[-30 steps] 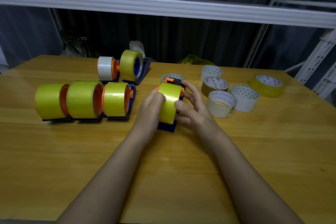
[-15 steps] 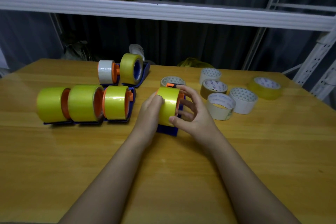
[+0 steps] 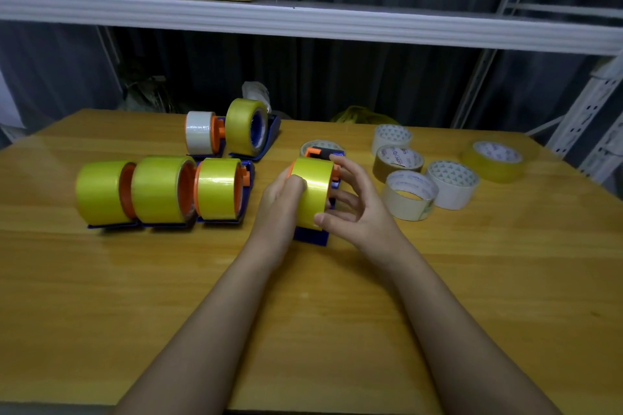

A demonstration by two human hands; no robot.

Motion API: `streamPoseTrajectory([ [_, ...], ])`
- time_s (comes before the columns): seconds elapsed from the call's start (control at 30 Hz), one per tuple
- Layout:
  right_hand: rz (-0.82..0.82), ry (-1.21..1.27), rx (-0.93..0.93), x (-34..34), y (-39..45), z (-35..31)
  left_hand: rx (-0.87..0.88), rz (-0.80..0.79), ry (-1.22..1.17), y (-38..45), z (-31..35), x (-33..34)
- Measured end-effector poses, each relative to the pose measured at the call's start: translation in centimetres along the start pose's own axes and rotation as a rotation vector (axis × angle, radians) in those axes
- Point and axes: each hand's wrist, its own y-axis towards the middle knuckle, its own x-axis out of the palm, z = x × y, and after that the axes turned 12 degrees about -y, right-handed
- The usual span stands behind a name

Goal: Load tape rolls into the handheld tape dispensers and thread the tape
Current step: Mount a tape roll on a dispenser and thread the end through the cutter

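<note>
A yellow tape roll (image 3: 313, 192) sits on the orange hub of a blue handheld dispenser (image 3: 312, 235) at the middle of the wooden table (image 3: 337, 313). My left hand (image 3: 281, 204) holds the roll from its left side, thumb on the tape face. My right hand (image 3: 355, 205) curls round the roll's right side, thumb on the lower front of the tape and fingers behind it. The dispenser's far end with its orange part (image 3: 318, 152) shows just beyond the roll.
Three loaded dispensers with yellow rolls (image 3: 161, 190) stand in a row at the left, two more (image 3: 232, 131) behind them. Several loose tape rolls (image 3: 409, 194) lie at the right. A white shelf (image 3: 303, 22) with cardboard boxes runs overhead at the back.
My right hand has slid from the top of the roll down its right side, thumb now low on the tape face. The roll and my left hand have barely moved.
</note>
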Motion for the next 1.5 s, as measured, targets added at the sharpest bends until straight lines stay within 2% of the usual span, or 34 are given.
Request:
streamPoseTrajectory([
  [0.2, -0.019, 0.089, 0.201, -0.1, 0.3, 0.2, -0.001, -0.012, 0.027, -0.1, -0.2, -0.1],
  [0.4, 0.001, -0.026, 0.018, -0.1, 0.0, 0.3, -0.016, -0.022, -0.025, 0.0, -0.3, -0.2],
  [0.63, -0.037, 0.033, 0.115, -0.1, 0.1, 0.3, -0.012, -0.029, -0.028, 0.0, -0.3, -0.2],
  [0.87, 0.008, 0.029, 0.06, -0.2, 0.0, 0.3, -0.011, -0.037, -0.042, 0.0, -0.4, -0.1],
  [1.03, 0.017, 0.014, 0.022, 0.0, 0.0, -0.1, -0.073, 0.039, -0.099, 0.4, -0.3, 0.2],
  [1.17, 0.026, -0.009, 0.063, -0.2, 0.0, 0.3, -0.136, -0.037, -0.242, 0.3, -1.0, -0.4],
  [1.27, 0.032, -0.031, 0.028, -0.4, 0.1, 0.3, -0.121, -0.15, -0.201, 0.2, -1.1, -0.6],
  [1.33, 0.094, -0.07, -0.057, -0.6, 0.2, 0.2, -0.104, -0.189, -0.134, 0.0, -1.1, -0.5],
  [1.4, 0.251, -0.171, -0.126, -0.8, 0.3, 0.4, -0.073, -0.216, -0.063, -0.3, -1.0, -0.2],
  [1.5, 0.502, -0.495, -0.277, -1.0, 0.5, 0.9, 0.029, -0.25, 0.156, -0.5, -1.0, 0.1],
])
